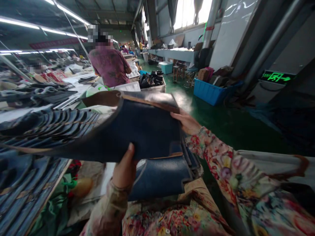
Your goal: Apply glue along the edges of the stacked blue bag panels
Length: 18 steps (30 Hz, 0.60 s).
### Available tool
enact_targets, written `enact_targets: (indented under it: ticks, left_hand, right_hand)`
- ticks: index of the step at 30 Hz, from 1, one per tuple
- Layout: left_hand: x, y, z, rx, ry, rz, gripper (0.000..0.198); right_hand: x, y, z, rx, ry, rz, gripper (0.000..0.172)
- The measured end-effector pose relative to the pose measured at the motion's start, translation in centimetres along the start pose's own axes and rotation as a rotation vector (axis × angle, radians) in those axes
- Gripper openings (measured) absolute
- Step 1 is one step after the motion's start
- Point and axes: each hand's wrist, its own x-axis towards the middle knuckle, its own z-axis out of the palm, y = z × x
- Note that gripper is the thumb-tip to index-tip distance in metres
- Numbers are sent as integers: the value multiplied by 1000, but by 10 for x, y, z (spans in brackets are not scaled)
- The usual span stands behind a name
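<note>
A large dark blue leather piece [147, 127] with brown edges is held up in front of me, stretching toward the left. My left hand [126, 165] grips its lower edge, thumb on the near face and the other fingers hidden behind it. At its right end my right hand [185, 121] pinches the upper corner. Below it, more blue leather pieces [161, 177] lie stacked near my lap. Rows of overlapping blue pieces [22, 190] are laid out at the left.
A person in a purple top [109, 65] is ahead, beside a bin of dark items [152, 86]. A blue crate [209, 93] stands on the green floor to the right. A white container [265, 164] is near my right arm.
</note>
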Motion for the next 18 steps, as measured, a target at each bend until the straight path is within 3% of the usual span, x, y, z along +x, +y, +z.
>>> enact_targets:
  ticks: [2,5,7,8,10,12,16,18]
  left_hand:
    - [-5,-38,13,-205,30,-228,57]
    - [-6,-82,24,-454,-30,-703,35]
    - [-6,-99,21,-517,-115,-927,28]
    - [-7,-103,18,-477,-176,-949,29]
    - [-7,-105,12,-321,-305,-846,33]
    - [0,-99,10,-119,-361,-622,36]
    - [39,-86,25,369,-287,-62,33]
    - [65,-83,37,608,-299,123,35]
  right_hand:
    - [-4,54,-8,-311,125,187,59]
    - [-18,125,-16,-495,195,349,63]
    - [-28,154,-18,-564,213,384,60]
    - [-32,163,-19,-593,216,388,59]
    - [-37,173,-18,-639,215,384,60]
    - [-38,176,-18,-676,219,381,64]
    - [-35,175,-16,-742,223,390,64]
    - [-33,172,-15,-778,208,395,60]
